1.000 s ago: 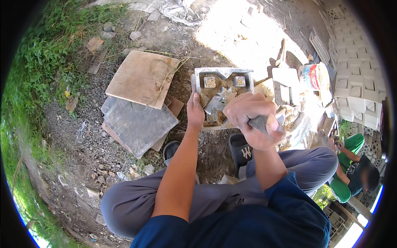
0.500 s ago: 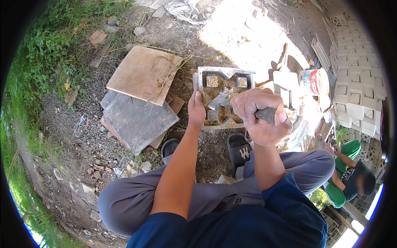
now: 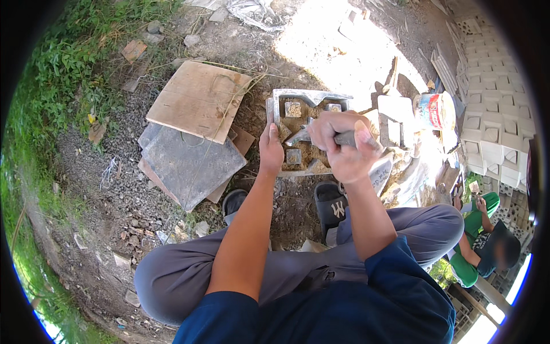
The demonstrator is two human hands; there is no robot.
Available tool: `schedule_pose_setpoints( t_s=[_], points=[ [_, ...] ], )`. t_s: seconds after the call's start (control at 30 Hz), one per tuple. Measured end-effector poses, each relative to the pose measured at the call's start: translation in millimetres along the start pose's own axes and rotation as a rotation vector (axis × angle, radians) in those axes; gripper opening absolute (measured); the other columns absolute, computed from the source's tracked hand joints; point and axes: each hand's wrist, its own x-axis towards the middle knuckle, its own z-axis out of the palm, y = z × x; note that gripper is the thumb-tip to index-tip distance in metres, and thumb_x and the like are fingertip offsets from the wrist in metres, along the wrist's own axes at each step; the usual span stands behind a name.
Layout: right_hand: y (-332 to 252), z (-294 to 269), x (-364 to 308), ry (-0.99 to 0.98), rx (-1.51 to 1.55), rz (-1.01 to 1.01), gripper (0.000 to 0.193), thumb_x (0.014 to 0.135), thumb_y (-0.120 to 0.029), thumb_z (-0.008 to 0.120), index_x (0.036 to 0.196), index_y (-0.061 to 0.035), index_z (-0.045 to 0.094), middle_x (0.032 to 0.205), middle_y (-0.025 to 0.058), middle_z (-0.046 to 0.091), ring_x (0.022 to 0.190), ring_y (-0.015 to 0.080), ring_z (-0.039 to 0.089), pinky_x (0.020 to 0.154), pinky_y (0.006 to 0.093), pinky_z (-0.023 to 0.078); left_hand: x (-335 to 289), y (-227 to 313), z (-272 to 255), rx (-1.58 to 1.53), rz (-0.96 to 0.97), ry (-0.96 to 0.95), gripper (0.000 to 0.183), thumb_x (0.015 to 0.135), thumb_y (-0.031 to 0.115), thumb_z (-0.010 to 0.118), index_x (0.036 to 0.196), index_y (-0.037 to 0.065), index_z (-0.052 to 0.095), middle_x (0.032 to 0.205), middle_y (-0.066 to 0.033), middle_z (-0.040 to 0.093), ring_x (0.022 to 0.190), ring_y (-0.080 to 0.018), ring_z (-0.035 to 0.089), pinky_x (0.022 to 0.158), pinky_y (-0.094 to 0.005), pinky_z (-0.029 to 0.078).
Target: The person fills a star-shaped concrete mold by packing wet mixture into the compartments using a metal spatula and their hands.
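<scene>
A square grey metal block mould (image 3: 312,95) lies on the ground before me, with sandy tan mix (image 3: 309,153) between its raised square posts. My left hand (image 3: 271,150) grips the mould's left wall, thumb along the upper edge. Over the mould's right half, my right hand (image 3: 346,146) is closed round the grey handle of a trowel (image 3: 299,136). The trowel's metal blade reaches into the middle of the mould, partly hidden by my fingers. That same hand covers the mould's lower right part.
Wooden boards (image 3: 197,100) and a dark flat slab (image 3: 195,166) are stacked at left. A labelled bucket (image 3: 433,112) stands at right, before stacked pale blocks (image 3: 492,103). Another person (image 3: 481,246) sits at lower right. My sandalled feet (image 3: 330,206) are just below the mould.
My right hand has moved left with the trowel, across the mould. My left hand stays at the left wall. The other person's hands have shifted.
</scene>
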Motion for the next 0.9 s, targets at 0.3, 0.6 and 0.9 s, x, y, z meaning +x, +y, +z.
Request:
schedule_pose_setpoints(
  t_s=[0.3, 0.6, 0.9],
  points=[
    [13, 3, 8, 0.032, -0.058, 0.061, 0.07, 0.095, -0.06, 0.035, 0.053, -0.0049, 0.03, 0.049, 0.0017, 0.031, 0.046, 0.0135, 0.03, 0.045, 0.0294, 0.02, 3, 5, -1, -0.088, -0.014, 0.006, 0.047, 0.109, 0.021, 0.033, 0.148, -0.005, 0.038, 0.141, -0.0137, 0.052, 0.129, -0.0181, 0.047, 0.11, -0.0299, 0.033],
    [-6, 4, -6, 0.016, 0.126, 0.055, 0.067, 0.086, -0.061, 0.047, 0.054, -0.0043, 0.033, 0.052, 0.0032, 0.03, 0.047, 0.0167, 0.025, 0.049, 0.0329, 0.021, 1, -10, -8, -0.007, -0.014, 0.025, 0.049, 0.109, 0.024, 0.032, 0.147, -0.005, 0.039, 0.147, -0.0157, 0.047, 0.136, -0.0225, 0.042, 0.115, -0.034, 0.028],
    [3, -9, -10, 0.038, 0.136, 0.053, 0.072, 0.087, -0.068, 0.046, 0.053, -0.0053, 0.033, 0.053, 0.0017, 0.031, 0.048, 0.0151, 0.026, 0.049, 0.0326, 0.019, 5, -4, 4, -0.061, 0.017, 0.005, 0.048, 0.109, 0.022, 0.033, 0.148, -0.006, 0.037, 0.145, -0.0157, 0.048, 0.133, -0.0208, 0.045, 0.112, -0.0316, 0.03]
  ],
)
